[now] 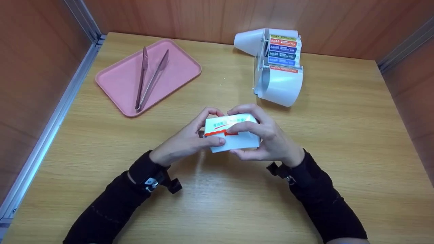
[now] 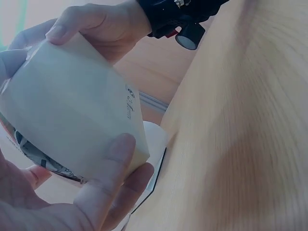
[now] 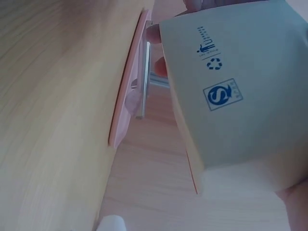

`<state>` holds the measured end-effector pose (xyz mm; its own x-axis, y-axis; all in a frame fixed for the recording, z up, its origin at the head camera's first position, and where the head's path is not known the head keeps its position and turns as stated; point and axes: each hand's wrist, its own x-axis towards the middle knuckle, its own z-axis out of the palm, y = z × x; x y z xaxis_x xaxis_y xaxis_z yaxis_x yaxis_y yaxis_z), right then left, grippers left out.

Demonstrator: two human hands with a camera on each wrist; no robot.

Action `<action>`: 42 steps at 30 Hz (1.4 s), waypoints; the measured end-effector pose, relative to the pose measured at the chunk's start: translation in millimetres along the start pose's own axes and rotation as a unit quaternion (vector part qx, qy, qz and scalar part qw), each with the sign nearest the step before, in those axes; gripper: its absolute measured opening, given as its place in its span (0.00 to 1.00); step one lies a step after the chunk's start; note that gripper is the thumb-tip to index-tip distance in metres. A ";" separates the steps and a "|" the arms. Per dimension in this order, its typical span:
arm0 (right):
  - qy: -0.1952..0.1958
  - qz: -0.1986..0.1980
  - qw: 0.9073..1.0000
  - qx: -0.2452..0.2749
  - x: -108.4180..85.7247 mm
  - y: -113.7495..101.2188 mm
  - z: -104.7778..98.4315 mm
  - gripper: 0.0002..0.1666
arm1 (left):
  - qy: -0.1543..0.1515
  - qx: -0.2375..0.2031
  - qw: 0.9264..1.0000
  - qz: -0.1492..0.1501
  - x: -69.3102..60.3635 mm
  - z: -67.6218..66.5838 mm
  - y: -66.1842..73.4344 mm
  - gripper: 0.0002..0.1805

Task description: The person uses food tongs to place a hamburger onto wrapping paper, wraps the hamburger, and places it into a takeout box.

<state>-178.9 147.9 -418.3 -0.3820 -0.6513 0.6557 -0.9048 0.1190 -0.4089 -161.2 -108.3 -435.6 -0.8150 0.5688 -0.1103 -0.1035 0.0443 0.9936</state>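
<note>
Both hands hold a small white paper box [image 1: 234, 145] up off the table near the middle of the head view. Its top bears green lettering and a red wavy edge with a red tab. My left hand [image 1: 183, 140] grips the left end, its thumb lying along the front. My right hand [image 1: 271, 137] holds the right end, with a finger over the red tab. In the left wrist view, dark patterned material [image 2: 41, 156] shows at an open edge of the box. Blue printed marks [image 3: 223, 95] cover a box face in the right wrist view.
A pink tray [image 1: 179, 67] lies at the back left, with metal tongs [image 1: 141, 79] spread on it. At the back right stands a holder with white curved sheets [image 1: 284, 84] and a column of coloured labels [image 1: 283, 51]. Wooden walls [image 1: 203, 20] enclose the table [image 1: 339, 118].
</note>
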 end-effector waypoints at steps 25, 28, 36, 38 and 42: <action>0.058 -0.019 0.998 0.018 -3.7 1.0 1.6 0.26 | -0.001 0.013 1.000 -0.016 -0.7 -3.0 0.7 0.36; 0.069 -0.037 0.997 0.012 -3.5 2.1 1.6 0.25 | -0.004 0.011 1.000 -0.016 -0.4 -2.7 1.9 0.37; 0.066 -0.035 0.997 0.002 -4.8 3.6 -0.2 0.23 | -0.006 0.005 1.000 -0.021 0.4 -3.5 0.5 0.40; 0.065 -0.036 0.997 0.007 -4.8 3.9 -0.6 0.23 | -0.003 0.008 1.000 -0.023 0.5 -3.6 0.1 0.41; 0.073 -0.039 0.996 0.020 -4.6 3.9 -1.4 0.23 | -0.002 0.017 1.000 -0.025 0.8 -2.6 0.7 0.40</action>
<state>-180.9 152.4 -422.0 -0.3363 -0.5409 0.7709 -0.9260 0.0406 -0.3754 -163.4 -110.0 -435.0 -0.8074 0.5680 -0.1599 -0.1241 0.1014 0.9871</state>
